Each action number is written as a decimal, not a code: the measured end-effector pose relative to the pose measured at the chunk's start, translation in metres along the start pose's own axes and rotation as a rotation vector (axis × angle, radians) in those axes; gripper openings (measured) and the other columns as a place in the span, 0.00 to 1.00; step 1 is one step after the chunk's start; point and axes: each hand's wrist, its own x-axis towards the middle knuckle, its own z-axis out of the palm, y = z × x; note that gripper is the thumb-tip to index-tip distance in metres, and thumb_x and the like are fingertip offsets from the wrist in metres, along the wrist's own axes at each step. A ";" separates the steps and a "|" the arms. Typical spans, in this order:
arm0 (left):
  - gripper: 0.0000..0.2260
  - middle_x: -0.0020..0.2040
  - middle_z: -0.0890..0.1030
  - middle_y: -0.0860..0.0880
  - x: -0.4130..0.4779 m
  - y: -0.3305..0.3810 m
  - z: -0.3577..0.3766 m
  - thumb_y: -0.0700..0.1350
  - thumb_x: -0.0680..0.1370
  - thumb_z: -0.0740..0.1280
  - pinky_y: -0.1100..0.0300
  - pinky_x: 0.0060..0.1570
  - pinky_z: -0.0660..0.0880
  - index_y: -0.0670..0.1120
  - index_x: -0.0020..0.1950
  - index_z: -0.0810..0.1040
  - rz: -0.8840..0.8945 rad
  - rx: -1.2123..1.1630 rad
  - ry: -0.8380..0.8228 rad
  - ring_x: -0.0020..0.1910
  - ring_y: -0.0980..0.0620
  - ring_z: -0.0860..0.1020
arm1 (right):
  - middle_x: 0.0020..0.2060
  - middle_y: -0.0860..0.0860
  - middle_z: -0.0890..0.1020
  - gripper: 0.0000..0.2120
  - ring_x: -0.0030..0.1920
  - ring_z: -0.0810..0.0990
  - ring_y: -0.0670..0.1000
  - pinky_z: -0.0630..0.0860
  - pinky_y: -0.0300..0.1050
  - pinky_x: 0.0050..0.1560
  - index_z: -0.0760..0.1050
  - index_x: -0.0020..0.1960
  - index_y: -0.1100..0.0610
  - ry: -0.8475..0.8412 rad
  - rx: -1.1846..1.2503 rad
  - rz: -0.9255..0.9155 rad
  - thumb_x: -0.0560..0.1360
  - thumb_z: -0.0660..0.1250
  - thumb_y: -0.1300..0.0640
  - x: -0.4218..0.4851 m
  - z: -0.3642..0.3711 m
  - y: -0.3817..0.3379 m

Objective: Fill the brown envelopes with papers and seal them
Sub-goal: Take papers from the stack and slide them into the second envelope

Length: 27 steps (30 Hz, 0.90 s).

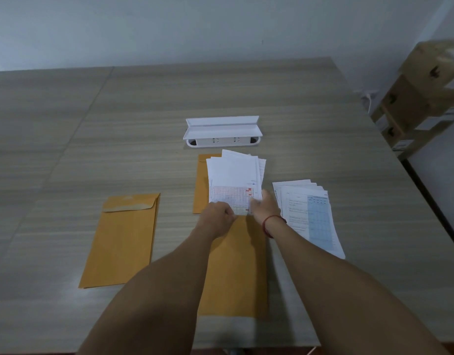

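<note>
My two hands meet at the middle of the table (67, 124), at the mouth of the middle envelope (236, 272). It lies flat in front of me with its open end pointing far. My left hand (217, 217) has its fingers curled at that open end and grips the envelope's edge on the left side. My right hand (265, 207) grips the near right corner of the sheaf of papers (233, 175), and a red band (268, 224) sits round that wrist. The sheaf's near edge is at the envelope's mouth and most of its length sticks out on the far side, with the sheets slightly fanned at the far end. The top sheet carries a grid with red cells. I cannot tell how far the sheets reach inside.

Under the sheaf, on its left, a second brown envelope (201, 185) shows as a strip. Well apart to the left, the left envelope (123, 242) lies flat with its flap folded down. Just right of my right wrist, the loose stack of papers (312, 216) lies fanned, its top sheet printed with a blue table. Beyond the sheaf, a white socket box (222, 142) is set in the table with its lid raised. At the far right, off the table, cardboard boxes (420, 98) are stacked.
</note>
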 end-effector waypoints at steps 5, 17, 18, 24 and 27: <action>0.07 0.48 0.82 0.45 0.000 0.005 -0.004 0.44 0.78 0.66 0.52 0.50 0.77 0.41 0.47 0.80 0.039 -0.018 0.031 0.49 0.47 0.79 | 0.65 0.54 0.76 0.15 0.62 0.76 0.58 0.70 0.56 0.66 0.68 0.67 0.56 0.057 0.044 0.020 0.82 0.56 0.53 0.002 -0.009 -0.016; 0.06 0.45 0.83 0.46 -0.005 -0.001 0.003 0.42 0.78 0.66 0.55 0.49 0.76 0.41 0.45 0.80 0.083 -0.014 0.098 0.48 0.48 0.78 | 0.58 0.55 0.79 0.13 0.55 0.80 0.55 0.77 0.47 0.49 0.71 0.62 0.58 0.087 0.070 -0.066 0.81 0.57 0.55 0.000 -0.009 -0.012; 0.06 0.45 0.82 0.46 -0.006 -0.002 0.003 0.42 0.78 0.66 0.54 0.49 0.77 0.41 0.45 0.80 0.074 -0.017 0.099 0.48 0.48 0.78 | 0.57 0.55 0.80 0.12 0.55 0.80 0.56 0.77 0.48 0.49 0.71 0.62 0.59 0.081 0.047 -0.065 0.82 0.56 0.56 0.001 -0.008 -0.012; 0.07 0.46 0.83 0.46 -0.009 -0.004 0.006 0.43 0.79 0.65 0.51 0.52 0.76 0.42 0.47 0.81 0.060 0.004 0.108 0.49 0.47 0.77 | 0.54 0.55 0.80 0.13 0.52 0.78 0.56 0.69 0.43 0.45 0.72 0.61 0.59 0.020 -0.193 -0.067 0.82 0.54 0.57 -0.008 0.000 0.005; 0.07 0.45 0.82 0.46 -0.009 -0.004 0.006 0.43 0.79 0.65 0.50 0.51 0.77 0.42 0.47 0.80 0.070 -0.003 0.083 0.49 0.46 0.77 | 0.53 0.54 0.78 0.14 0.55 0.78 0.57 0.73 0.46 0.50 0.70 0.64 0.58 0.043 -0.023 -0.062 0.81 0.56 0.55 -0.006 -0.004 -0.004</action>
